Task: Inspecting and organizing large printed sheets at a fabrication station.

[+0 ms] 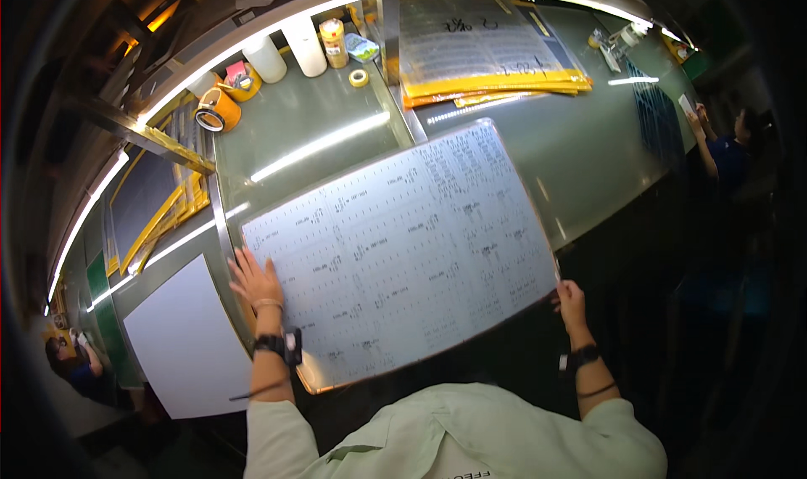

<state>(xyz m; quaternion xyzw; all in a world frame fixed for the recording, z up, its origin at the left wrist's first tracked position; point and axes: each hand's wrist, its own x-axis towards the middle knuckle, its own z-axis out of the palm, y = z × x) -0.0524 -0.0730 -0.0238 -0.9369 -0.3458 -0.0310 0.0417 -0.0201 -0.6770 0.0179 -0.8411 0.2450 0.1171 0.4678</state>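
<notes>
A large pale sheet [370,269] with rounded corners and rows of small dark print lies slanted in front of me. Its far part rests over the table, while its near edge reaches past the table toward my body. My left hand [255,281] lies along the sheet's left edge, fingers stretched out and spread, the thumb side touching it. At the right edge, my right hand [570,301] is closed with the fingers wrapped round the rim of the sheet. The underside of the sheet is hidden.
A plain white sheet [189,344] lies at left. Yellow-edged screens are stacked at the back [487,54] and the far left [160,193]. Tape rolls [218,109], white cylinders [303,46] and a jar [333,43] stand behind. A metal post [390,33] rises there. Two other people work farther off.
</notes>
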